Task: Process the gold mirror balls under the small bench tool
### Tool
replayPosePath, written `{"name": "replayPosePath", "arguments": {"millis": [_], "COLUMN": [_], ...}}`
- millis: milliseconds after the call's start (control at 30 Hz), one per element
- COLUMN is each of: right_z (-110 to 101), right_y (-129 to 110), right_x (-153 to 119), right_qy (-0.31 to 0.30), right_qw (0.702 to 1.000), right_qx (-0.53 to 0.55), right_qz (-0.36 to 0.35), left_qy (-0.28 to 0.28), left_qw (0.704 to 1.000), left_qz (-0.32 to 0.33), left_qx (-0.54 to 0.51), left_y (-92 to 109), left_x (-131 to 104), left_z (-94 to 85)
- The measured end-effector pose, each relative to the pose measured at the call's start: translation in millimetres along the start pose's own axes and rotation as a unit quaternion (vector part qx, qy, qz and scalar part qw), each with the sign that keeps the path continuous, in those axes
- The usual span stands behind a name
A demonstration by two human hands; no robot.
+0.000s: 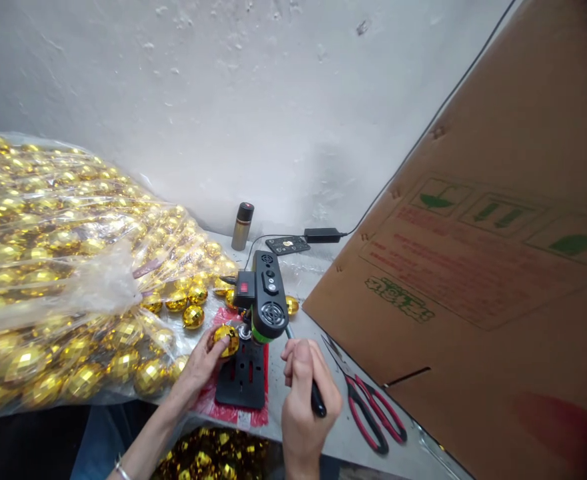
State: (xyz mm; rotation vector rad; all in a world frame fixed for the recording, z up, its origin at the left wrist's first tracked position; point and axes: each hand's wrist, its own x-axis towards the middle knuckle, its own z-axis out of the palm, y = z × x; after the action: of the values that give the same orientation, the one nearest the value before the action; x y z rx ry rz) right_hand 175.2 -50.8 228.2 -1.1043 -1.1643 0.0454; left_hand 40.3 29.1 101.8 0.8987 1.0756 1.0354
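A shiny gold faceted ball (226, 341) is held between the thumb and fingers of my left hand (206, 363), just left of the lower end of a black machine (269, 300). My right hand (308, 387) is wrapped round a black-ended handle (317, 400) at the machine's right side. Under the machine lies its black slotted base plate (241, 383), on a red plastic sheet (260, 415). A box with a red switch (244, 287) is attached at the machine's left.
Clear plastic bags of gold balls (48, 267) fill the left. Loose balls (193, 316) lie nearby. Red-black scissors (373, 413) rest beside a big cardboard box (473, 267). Behind stand a bottle (242, 227), a phone-like flat object (287, 245) and a power adapter (322, 235).
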Motion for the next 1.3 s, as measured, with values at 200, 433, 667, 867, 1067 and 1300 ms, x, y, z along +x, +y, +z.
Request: {"name": "replayPosePath", "arguments": {"millis": [200, 433, 667, 867, 1067, 1300], "right_z": [-2, -4, -5, -5, -6, -6], "right_y": [0, 3, 2, 1, 1, 2], "right_x": [2, -3, -3, -4, -5, -7], "right_qy": [-0.008, -0.013, -0.021, -0.024, -0.025, -0.029], "right_qw": [1.000, 1.000, 1.000, 1.000, 0.999, 0.999], "right_qx": [-0.003, -0.008, -0.012, -0.015, -0.017, -0.010], "right_qz": [-0.005, -0.004, -0.007, -0.010, -0.013, -0.011], "left_qy": [0.013, -0.014, -0.057, -0.110, -0.121, -0.121], "left_qw": [0.969, 0.944, 0.885, 0.817, 0.764, 0.754], "left_qz": [0.117, 0.159, 0.194, 0.137, 0.080, 0.087], "left_qx": [0.218, 0.289, 0.420, 0.550, 0.629, 0.640], "left_y": [-24, -19, -19, 1, 31, 28], "left_x": [-12, -23, -20, -18, -10, -4], "left_z": [-1.9, -5.7, -7.6, 9.8, 31.2, 36.5]}}
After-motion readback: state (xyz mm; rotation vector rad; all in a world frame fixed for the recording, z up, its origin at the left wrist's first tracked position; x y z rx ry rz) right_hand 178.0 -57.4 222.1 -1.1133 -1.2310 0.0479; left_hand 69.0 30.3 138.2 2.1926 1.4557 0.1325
